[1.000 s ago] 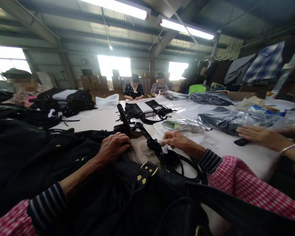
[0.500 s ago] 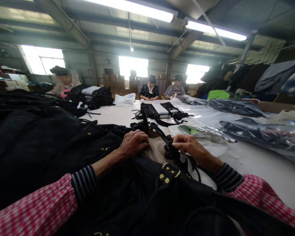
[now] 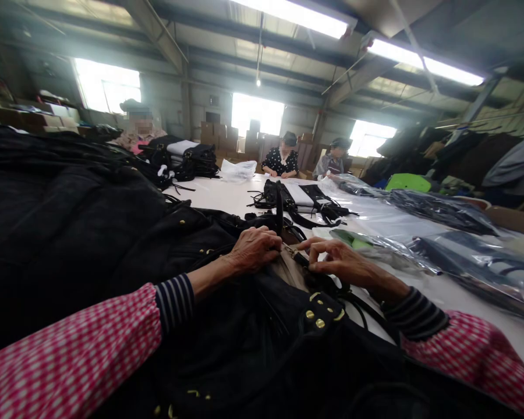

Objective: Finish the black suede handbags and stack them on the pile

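Observation:
A large black bag [image 3: 262, 326] with gold rivets and rings lies in front of me, its beige lining [image 3: 287, 272] showing at the opening. My left hand [image 3: 257, 249] is closed on the bag's edge, fingers curled beside the lining. To the right, my right hand [image 3: 338, 259] has its fingers bent around a black strap [image 3: 304, 260]. The strap ends in a small gold metal clasp [image 3: 290, 250] between my two hands. Its exact contact with the bag is too small to make out. A black handle [image 3: 280, 206] stands up just beyond my hands.
More black bags [image 3: 61, 215] are heaped at my left. Flat black bags with white wrapping [image 3: 300, 195] lie further out on the white table [image 3: 218, 199]. Plastic-wrapped goods [image 3: 475, 256] spread along the right. Several people [image 3: 280, 160] sit across the table.
My view has turned slightly left. The right hand has moved closer to the left hand, and its fingers have shifted on the strap. The gold clasp now shows between them.

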{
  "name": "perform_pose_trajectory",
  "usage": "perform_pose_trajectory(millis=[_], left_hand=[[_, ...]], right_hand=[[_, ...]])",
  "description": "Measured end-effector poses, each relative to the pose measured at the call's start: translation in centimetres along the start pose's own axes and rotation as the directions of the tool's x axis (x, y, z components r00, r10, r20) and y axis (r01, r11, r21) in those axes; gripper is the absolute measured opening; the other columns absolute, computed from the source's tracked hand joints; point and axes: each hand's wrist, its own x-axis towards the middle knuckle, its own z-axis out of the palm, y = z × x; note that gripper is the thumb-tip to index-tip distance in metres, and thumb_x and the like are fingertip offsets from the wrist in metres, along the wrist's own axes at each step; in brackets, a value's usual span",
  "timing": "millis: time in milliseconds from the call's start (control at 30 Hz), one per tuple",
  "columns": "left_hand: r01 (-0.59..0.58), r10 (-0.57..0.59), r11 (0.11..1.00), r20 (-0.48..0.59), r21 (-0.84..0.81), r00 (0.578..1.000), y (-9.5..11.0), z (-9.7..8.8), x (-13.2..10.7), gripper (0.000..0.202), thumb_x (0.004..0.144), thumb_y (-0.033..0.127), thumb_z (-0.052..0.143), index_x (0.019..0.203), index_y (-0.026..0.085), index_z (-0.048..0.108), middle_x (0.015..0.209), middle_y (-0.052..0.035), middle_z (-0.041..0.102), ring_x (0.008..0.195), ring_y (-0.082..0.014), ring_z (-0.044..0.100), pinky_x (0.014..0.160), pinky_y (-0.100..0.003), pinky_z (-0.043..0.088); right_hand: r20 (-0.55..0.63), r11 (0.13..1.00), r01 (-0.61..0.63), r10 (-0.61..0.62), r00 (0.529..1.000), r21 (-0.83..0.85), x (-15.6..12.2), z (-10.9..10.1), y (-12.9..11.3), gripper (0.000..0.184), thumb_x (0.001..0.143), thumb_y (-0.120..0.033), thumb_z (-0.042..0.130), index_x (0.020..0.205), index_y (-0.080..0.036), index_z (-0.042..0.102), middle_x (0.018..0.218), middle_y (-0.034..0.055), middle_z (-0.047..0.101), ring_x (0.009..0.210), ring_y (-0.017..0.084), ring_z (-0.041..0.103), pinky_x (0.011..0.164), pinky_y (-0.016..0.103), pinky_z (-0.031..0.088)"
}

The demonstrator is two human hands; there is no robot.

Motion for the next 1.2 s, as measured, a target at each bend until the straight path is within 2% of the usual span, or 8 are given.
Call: perform_pose_trajectory(millis=[200,300,400,533,700,900,1100,1200], left_hand=[[0.004,-0.005,1.0,0.014,0.004,1.0,0.1,-0.2,0.0,0.008,0.09,0.025,0.064,0.091,0.025,0.071,0.097,0.0034,0.072,0.096,-0.0174,0.06,0.075,-0.03,0.038],[0.009,-0.009,1.0,0.017,0.006,1.0,0.0,-0.2,0.0,0.008,0.09,0.025,0.064,0.092,0.025,0.072,0.097,0.0032,0.072,0.096,-0.0175,0.06,0.076,-0.03,0.039],[0.004,-0.004,1.0,0.012,0.003,1.0,-0.1,0.0,0.0,0.009,0.089,0.025,0.063,0.092,0.025,0.072,0.096,0.0032,0.072,0.095,-0.0174,0.06,0.077,-0.03,0.039],[-0.001,0.001,1.0,0.003,0.002,1.0,-0.1,0.1,0.0,0.01,0.089,0.025,0.062,0.092,0.025,0.072,0.096,0.0023,0.072,0.095,-0.0181,0.06,0.077,-0.029,0.04],[0.047,-0.046,0.999,0.018,-0.004,0.999,-0.1,0.1,-0.1,0.012,0.09,0.03,0.061,0.093,0.026,0.072,0.098,0.0005,0.073,0.098,-0.0206,0.062,0.079,-0.029,0.042],[0.185,-0.183,0.981,0.045,-0.056,0.982,-0.1,-0.2,0.1,0.017,0.086,0.032,0.06,0.095,0.026,0.073,0.09,-0.002,0.074,0.09,-0.0231,0.067,0.078,-0.03,0.044],[0.26,-0.248,0.959,0.108,-0.113,0.963,-0.4,-1.0,0.7,0.017,0.083,0.033,0.058,0.086,0.025,0.073,0.083,-0.0017,0.073,0.085,-0.0234,0.067,0.077,-0.031,0.044],[0.295,-0.275,0.946,0.146,-0.138,0.95,-0.5,-1.4,0.9,0.019,0.083,0.03,0.055,0.082,0.025,0.073,0.081,-0.0019,0.072,0.085,-0.0231,0.066,0.077,-0.031,0.044]], right_hand=[[-0.099,0.947,0.012,-0.047,0.994,-0.322,-0.9,-3.1,1.1,0.018,0.085,-0.03,0.061,0.07,-0.019,0.062,0.113,0.007,0.067,0.098,0.023,0.061,0.084,0.036,0.044],[-0.073,0.864,-0.006,-0.036,0.997,-0.503,-2.0,-4.8,2.7,0.017,0.088,-0.027,0.058,0.073,-0.021,0.062,0.098,0.004,0.066,0.088,0.021,0.06,0.083,0.035,0.042],[-0.035,0.816,-0.016,-0.006,0.999,-0.578,-2.7,-5.2,3.5,0.019,0.088,-0.024,0.056,0.07,-0.021,0.059,0.088,0.0021,0.063,0.08,0.019,0.058,0.079,0.033,0.041],[-0.019,0.79,-0.013,0.002,1.0,-0.613,-2.5,-3.9,2.7,0.021,0.088,-0.018,0.052,0.067,-0.02,0.056,0.082,0.0033,0.061,0.081,0.019,0.057,0.074,0.031,0.039],[-0.111,0.763,-0.103,0.041,0.993,-0.638,-1.2,-2.3,1.8,0.016,0.083,-0.016,0.056,0.069,-0.02,0.061,0.08,0.003,0.063,0.073,0.018,0.054,0.067,0.031,0.034],[-0.073,0.888,-0.069,0.04,0.996,-0.454,0.6,-1.2,1.3,0.015,0.082,-0.02,0.056,0.069,-0.02,0.064,0.069,-0.0003,0.063,0.067,0.016,0.056,0.065,0.028,0.037],[-0.078,0.914,-0.002,-0.032,0.996,-0.406,1.9,-0.3,0.7,0.026,0.083,-0.02,0.055,0.102,-0.022,0.072,0.07,-0.0017,0.064,0.066,0.016,0.057,0.064,0.027,0.038],[-0.038,0.929,0.03,-0.047,0.998,-0.368,2.0,0.1,0.0,0.028,0.089,-0.026,0.053,0.108,-0.022,0.073,0.083,0.0012,0.071,0.072,0.018,0.061,0.068,0.028,0.04]])
